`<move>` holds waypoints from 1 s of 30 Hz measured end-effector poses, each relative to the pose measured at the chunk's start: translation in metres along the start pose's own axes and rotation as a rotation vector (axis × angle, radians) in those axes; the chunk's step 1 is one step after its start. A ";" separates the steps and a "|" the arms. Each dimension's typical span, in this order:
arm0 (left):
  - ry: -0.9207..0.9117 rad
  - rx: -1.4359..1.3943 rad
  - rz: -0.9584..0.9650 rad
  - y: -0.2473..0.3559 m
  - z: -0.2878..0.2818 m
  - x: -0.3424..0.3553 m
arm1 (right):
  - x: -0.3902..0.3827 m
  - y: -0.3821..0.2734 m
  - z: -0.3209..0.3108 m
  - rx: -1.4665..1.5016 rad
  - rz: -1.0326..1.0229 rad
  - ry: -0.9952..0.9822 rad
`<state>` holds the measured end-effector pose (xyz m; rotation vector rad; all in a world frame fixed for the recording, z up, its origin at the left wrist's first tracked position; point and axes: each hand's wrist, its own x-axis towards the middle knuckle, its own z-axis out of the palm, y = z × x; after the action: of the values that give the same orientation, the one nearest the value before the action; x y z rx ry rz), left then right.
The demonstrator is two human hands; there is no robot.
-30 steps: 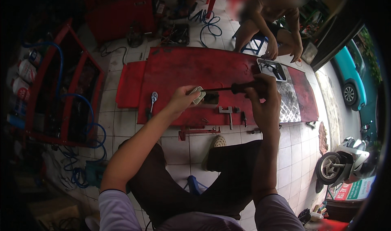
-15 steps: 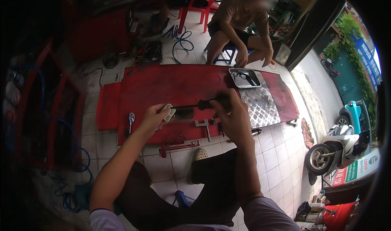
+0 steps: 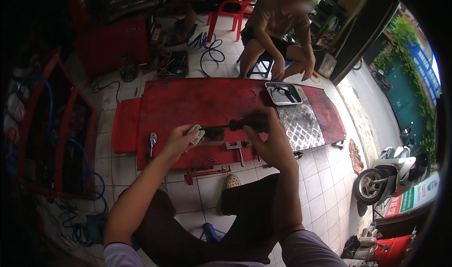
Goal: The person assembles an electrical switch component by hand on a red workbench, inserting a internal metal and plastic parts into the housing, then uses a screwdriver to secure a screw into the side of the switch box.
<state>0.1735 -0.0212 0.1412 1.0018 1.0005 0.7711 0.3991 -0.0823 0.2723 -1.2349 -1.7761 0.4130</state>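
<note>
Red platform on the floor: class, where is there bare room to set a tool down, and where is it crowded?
The red platform is bare across its far middle, left of the metal tray. Crowded along the near edge: ratchet, left hand, right hand, loose tools.

The right hand (image 3: pixel 263 135) is motion-blurred, and its fingers cover most of the dark handle of the screwdriver (image 3: pixel 230 124). The tip is hidden behind the small pale part (image 3: pixel 197 134) in the left hand (image 3: pixel 176 142); what that part is cannot be told. The tools in the metal tray (image 3: pixel 284 93) are too small to identify.
</note>
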 end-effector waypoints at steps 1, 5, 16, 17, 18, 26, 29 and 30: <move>0.009 0.015 -0.009 0.001 0.000 -0.001 | 0.000 -0.004 -0.003 -0.058 0.040 -0.046; 0.018 -0.012 -0.011 -0.004 0.005 0.000 | -0.003 -0.002 -0.004 -0.109 0.069 -0.033; 0.001 -0.014 -0.025 -0.008 -0.006 0.002 | -0.006 0.003 -0.004 -0.086 -0.001 -0.122; -0.001 -0.020 -0.029 -0.006 -0.006 0.002 | -0.005 0.005 -0.004 -0.050 -0.051 -0.125; 0.012 -0.010 -0.026 -0.005 -0.005 0.002 | -0.005 0.003 -0.006 -0.108 -0.011 -0.148; 0.056 -0.021 0.023 -0.005 -0.003 0.002 | -0.005 0.003 -0.008 -0.044 -0.062 -0.150; 0.093 -0.028 0.017 0.006 -0.003 -0.004 | -0.004 -0.001 -0.010 -0.138 -0.011 -0.228; 0.069 -0.026 0.025 0.006 -0.005 -0.002 | -0.002 -0.003 -0.010 -0.184 0.067 -0.233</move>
<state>0.1678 -0.0190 0.1463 0.9727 1.0364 0.8417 0.4057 -0.0880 0.2792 -1.4246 -2.0104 0.4553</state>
